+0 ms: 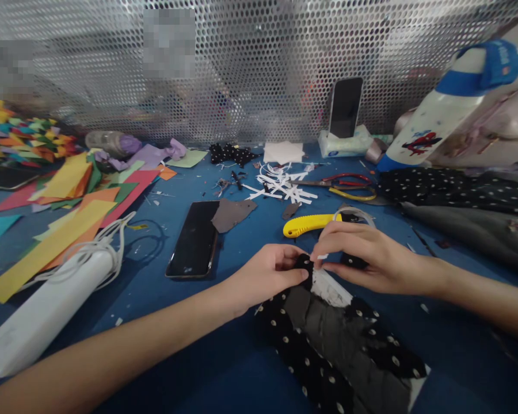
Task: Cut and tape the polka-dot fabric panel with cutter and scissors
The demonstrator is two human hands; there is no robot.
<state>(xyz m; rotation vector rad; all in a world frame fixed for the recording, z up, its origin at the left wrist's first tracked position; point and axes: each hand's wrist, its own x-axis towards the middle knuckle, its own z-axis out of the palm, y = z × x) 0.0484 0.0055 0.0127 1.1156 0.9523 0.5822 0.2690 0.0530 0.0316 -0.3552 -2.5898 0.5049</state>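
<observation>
A flat piece wrapped in black dotted fabric (323, 368), with dark grey material over its middle, lies on the blue table. Near its far end a patch of white (331, 289) shows. My left hand (276, 270) pinches the black fabric at that far end, thumb on top. Close beside it, my right hand (362, 253) has its thumb and fingertips together on a small white bit (322, 256) at the same end. Just beyond my right hand lies a yellow cutter (311, 224).
A black phone (194, 238) and grey scrap (233, 214) lie left of centre. White paper strips (280, 183) and red-yellow scissors (349, 185) are behind. A white power strip (52, 310) and coloured papers (64, 241) fill the left; a bottle (440, 115) leans at right.
</observation>
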